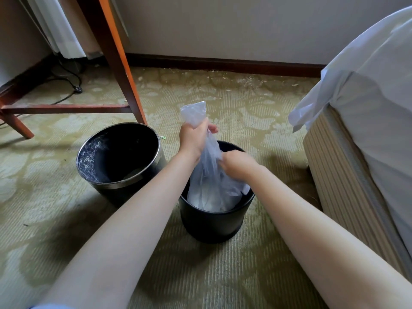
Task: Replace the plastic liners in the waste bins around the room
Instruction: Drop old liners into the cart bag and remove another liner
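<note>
The clear liner (211,175) is being held bunched at its neck by the left hand (194,139), fingers curled tight around it, with the right hand (238,162) pinching the plastic just below. Its lower end is sitting in the small black bin (209,226) right under both grips, a bigger bin (124,194) standing just left of them.

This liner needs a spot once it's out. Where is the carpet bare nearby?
Bare carpet lies between the small bin and the bed, and beyond toward the wall. Crowded: the gap to the larger bin, and around the wooden legs.
</note>
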The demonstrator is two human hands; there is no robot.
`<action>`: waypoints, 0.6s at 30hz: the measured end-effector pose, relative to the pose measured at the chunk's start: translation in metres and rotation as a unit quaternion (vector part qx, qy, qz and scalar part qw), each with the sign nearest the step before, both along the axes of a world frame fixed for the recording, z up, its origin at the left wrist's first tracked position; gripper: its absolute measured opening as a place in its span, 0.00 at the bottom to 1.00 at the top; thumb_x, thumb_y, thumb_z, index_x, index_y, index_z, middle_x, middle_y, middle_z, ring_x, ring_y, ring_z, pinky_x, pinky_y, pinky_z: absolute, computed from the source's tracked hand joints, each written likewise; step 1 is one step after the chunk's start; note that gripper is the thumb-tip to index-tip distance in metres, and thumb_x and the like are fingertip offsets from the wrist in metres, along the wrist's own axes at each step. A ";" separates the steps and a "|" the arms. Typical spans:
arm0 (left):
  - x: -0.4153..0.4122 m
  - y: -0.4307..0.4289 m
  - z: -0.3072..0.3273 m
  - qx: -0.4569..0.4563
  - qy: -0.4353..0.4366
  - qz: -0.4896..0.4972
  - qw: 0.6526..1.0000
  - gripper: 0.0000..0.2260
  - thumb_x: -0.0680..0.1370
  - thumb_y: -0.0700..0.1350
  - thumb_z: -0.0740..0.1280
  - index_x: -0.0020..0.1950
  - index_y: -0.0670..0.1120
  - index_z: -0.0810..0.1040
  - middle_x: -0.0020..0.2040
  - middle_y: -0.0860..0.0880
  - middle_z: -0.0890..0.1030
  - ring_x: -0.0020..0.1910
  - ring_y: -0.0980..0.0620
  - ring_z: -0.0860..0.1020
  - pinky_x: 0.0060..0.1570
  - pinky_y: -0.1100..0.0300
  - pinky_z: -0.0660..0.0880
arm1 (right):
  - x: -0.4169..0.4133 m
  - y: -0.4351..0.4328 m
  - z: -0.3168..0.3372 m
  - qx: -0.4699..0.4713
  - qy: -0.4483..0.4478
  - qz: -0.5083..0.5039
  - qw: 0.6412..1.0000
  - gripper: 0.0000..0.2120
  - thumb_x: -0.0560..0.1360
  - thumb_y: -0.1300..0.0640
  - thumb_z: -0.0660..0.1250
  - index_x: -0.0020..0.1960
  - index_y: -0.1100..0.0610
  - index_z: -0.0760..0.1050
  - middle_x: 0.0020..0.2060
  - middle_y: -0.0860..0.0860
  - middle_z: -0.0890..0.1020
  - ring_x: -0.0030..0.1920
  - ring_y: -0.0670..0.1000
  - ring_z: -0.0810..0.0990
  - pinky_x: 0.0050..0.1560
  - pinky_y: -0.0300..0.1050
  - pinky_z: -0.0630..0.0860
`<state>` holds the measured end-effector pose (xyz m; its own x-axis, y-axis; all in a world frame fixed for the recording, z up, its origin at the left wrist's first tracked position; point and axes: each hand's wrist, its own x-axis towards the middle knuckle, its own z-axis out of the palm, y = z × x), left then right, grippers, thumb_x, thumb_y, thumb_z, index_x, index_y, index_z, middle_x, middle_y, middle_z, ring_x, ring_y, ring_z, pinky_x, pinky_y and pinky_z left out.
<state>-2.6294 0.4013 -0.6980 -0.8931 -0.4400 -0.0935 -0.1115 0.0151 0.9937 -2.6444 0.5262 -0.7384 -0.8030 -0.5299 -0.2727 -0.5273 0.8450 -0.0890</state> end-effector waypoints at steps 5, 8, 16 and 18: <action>-0.002 -0.002 0.000 -0.040 0.002 0.003 0.999 0.04 0.77 0.40 0.65 0.41 0.45 0.74 0.32 0.52 0.72 0.32 0.53 0.71 0.33 0.60 0.73 | -0.001 0.001 -0.009 -0.035 -0.006 -0.004 0.999 0.09 0.81 0.57 0.54 0.43 0.56 0.67 0.32 0.49 0.69 0.31 0.50 0.68 0.31 0.46 0.66; 0.000 -0.025 -0.013 -0.194 -0.042 0.008 0.980 0.04 0.77 0.43 0.65 0.47 0.43 0.76 0.38 0.49 0.75 0.38 0.49 0.73 0.37 0.60 0.68 | -0.005 0.011 -0.002 -0.118 -0.014 -0.064 0.991 0.11 0.80 0.54 0.58 0.40 0.56 0.67 0.35 0.50 0.73 0.36 0.54 0.73 0.35 0.47 0.69; 0.007 -0.056 -0.033 -0.336 -0.138 -0.011 0.932 0.07 0.77 0.44 0.62 0.45 0.41 0.76 0.43 0.41 0.78 0.46 0.39 0.77 0.42 0.58 0.69 | -0.020 0.031 0.012 -0.470 -0.160 -0.234 0.836 0.08 0.72 0.58 0.71 0.46 0.62 0.77 0.39 0.53 0.77 0.40 0.51 0.76 0.44 0.45 0.73; 0.007 -0.052 -0.034 -0.348 -0.147 -0.040 0.925 0.06 0.77 0.42 0.62 0.46 0.41 0.76 0.43 0.41 0.77 0.44 0.40 0.75 0.41 0.59 0.68 | -0.021 0.028 0.015 -0.588 -0.243 -0.271 0.722 0.04 0.74 0.62 0.68 0.48 0.59 0.76 0.42 0.52 0.80 0.45 0.51 0.79 0.49 0.46 0.76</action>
<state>-2.6224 0.3489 -0.7322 -0.9061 -0.4193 -0.0564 -0.3466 0.6593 0.6672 -2.6658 0.5539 -0.7235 -0.9402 -0.2680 -0.2101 0.1887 0.1036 -0.9765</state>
